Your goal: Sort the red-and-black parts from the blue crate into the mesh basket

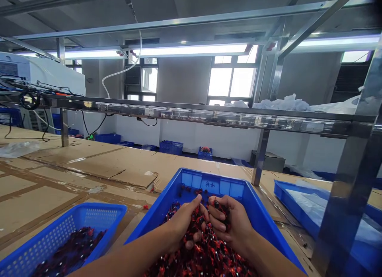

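A heap of small red and black parts (203,257) fills the lower part of a blue plastic tray (191,177), too small to identify exactly. My left hand (182,223) and my right hand (231,225) are both cupped in the heap, close together, with parts gathered between their curled fingers. A few pieces lie scattered along the tray's far end. To the left, a blue mesh basket (80,215) holds a lower heap of similar dark red parts (68,249).
Cardboard sheets (74,181) cover the workbench. A blue tray lined with clear plastic (298,201) stands at right, partly behind a steel upright (349,189). A steel rail (203,112) crosses above the bench. Blue crates (171,147) stand on the floor beyond.
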A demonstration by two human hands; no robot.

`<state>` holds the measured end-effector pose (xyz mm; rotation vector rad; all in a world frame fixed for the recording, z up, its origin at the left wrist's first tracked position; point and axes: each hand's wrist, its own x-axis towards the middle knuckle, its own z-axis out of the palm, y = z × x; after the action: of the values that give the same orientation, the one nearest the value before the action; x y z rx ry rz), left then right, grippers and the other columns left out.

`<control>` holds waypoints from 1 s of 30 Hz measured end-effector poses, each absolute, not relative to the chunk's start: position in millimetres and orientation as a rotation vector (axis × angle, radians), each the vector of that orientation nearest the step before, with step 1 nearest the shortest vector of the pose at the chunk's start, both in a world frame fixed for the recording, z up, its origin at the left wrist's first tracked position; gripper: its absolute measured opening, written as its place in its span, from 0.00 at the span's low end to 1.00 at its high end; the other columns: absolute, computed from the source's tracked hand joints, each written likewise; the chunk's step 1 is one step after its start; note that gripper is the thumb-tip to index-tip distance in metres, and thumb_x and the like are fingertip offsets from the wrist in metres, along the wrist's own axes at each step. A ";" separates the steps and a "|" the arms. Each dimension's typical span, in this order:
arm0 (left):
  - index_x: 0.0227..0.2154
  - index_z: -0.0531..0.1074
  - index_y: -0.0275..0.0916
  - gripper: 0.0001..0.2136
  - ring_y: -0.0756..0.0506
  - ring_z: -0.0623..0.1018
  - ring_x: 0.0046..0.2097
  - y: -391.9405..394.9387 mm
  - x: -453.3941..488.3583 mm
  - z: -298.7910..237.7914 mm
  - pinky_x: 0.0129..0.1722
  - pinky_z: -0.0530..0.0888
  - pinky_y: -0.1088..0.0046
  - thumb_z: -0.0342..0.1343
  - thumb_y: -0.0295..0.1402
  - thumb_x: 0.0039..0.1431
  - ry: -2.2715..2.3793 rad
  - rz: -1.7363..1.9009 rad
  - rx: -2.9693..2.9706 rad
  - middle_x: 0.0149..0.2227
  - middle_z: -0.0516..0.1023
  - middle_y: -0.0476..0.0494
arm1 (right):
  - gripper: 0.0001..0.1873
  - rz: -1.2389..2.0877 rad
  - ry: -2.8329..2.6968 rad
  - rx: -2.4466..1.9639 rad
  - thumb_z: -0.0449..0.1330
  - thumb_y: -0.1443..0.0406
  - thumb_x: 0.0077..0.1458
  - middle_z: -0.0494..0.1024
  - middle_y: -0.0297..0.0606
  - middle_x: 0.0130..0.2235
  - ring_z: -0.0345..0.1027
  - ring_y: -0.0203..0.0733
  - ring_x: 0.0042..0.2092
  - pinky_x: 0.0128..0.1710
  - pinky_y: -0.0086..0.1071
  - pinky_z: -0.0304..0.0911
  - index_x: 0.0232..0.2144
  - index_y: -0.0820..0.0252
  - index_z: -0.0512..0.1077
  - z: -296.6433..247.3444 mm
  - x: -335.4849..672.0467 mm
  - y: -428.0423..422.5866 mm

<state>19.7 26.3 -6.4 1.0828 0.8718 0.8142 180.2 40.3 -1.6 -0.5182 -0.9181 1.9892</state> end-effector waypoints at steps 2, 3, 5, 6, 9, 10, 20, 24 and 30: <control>0.30 0.69 0.39 0.31 0.55 0.62 0.15 26.4 19.0 -6.4 0.07 0.54 0.84 0.44 0.67 0.51 0.863 0.817 1.088 0.24 0.68 0.51 | 0.09 1.991 -0.924 -0.529 0.55 0.61 0.48 0.56 0.25 0.16 0.42 0.28 0.14 0.09 0.22 0.36 0.22 0.59 0.63 -1.1 179.6 39.8; 0.31 0.70 0.39 0.31 0.55 0.63 0.15 26.5 18.4 -6.3 0.07 0.54 0.84 0.44 0.66 0.51 0.853 0.821 1.094 0.24 0.68 0.50 | 0.09 1.992 -0.928 -0.537 0.55 0.61 0.49 0.56 0.25 0.16 0.43 0.28 0.14 0.09 0.22 0.37 0.21 0.59 0.63 -0.7 179.5 39.5; 0.30 0.70 0.39 0.31 0.55 0.63 0.15 26.7 17.4 -6.2 0.07 0.55 0.83 0.43 0.66 0.52 0.836 0.825 1.106 0.24 0.68 0.51 | 0.09 1.987 -0.937 -0.554 0.55 0.61 0.50 0.58 0.26 0.16 0.45 0.28 0.14 0.09 0.22 0.37 0.23 0.59 0.64 0.4 179.7 38.6; 0.30 0.70 0.39 0.31 0.55 0.63 0.15 27.0 16.9 -6.0 0.07 0.55 0.83 0.43 0.66 0.53 0.831 0.827 1.111 0.24 0.68 0.51 | 0.09 1.980 -0.942 -0.561 0.54 0.61 0.50 0.60 0.26 0.17 0.46 0.29 0.14 0.09 0.22 0.37 0.23 0.59 0.64 1.1 179.9 38.1; 0.30 0.70 0.38 0.32 0.55 0.63 0.15 27.6 16.1 -5.6 0.07 0.55 0.83 0.42 0.66 0.53 0.837 0.834 1.124 0.23 0.68 0.51 | 0.09 1.923 -0.964 -0.583 0.55 0.60 0.51 0.68 0.30 0.22 0.52 0.28 0.16 0.09 0.21 0.37 0.26 0.59 0.66 3.1 180.3 36.7; 0.31 0.70 0.38 0.32 0.55 0.63 0.15 27.5 16.1 -5.4 0.07 0.55 0.83 0.42 0.66 0.53 0.840 0.834 1.125 0.23 0.68 0.51 | 0.09 1.890 -0.983 -0.599 0.56 0.59 0.52 0.70 0.31 0.24 0.53 0.28 0.16 0.09 0.21 0.37 0.27 0.60 0.66 3.5 180.0 36.6; 0.35 0.70 0.37 0.35 0.53 0.65 0.15 23.4 21.7 -8.1 0.08 0.57 0.82 0.40 0.68 0.51 0.967 0.872 1.170 0.23 0.72 0.47 | 0.13 1.229 -1.629 -0.899 0.64 0.55 0.54 0.73 0.29 0.23 0.71 0.36 0.23 0.25 0.27 0.63 0.35 0.58 0.74 -2.7 171.6 36.6; 0.36 0.69 0.39 0.36 0.52 0.64 0.15 23.9 23.5 -9.9 0.08 0.57 0.81 0.38 0.69 0.51 1.001 0.855 1.106 0.24 0.72 0.47 | 0.14 1.268 -1.603 -0.871 0.63 0.54 0.54 0.70 0.28 0.21 0.63 0.32 0.19 0.21 0.26 0.60 0.29 0.58 0.73 -3.1 172.2 36.3; 0.32 0.70 0.38 0.26 0.53 0.63 0.15 25.2 17.6 -6.4 0.08 0.53 0.82 0.41 0.58 0.57 0.895 0.783 1.065 0.24 0.70 0.48 | 0.23 1.794 -1.222 -0.634 0.59 0.53 0.57 0.63 0.27 0.13 0.40 0.25 0.12 0.11 0.23 0.32 0.17 0.59 0.60 -7.5 174.5 43.1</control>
<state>17.6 25.2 -6.4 1.0653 0.8946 0.7827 174.5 43.1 -7.5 -0.6336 -1.2218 1.7943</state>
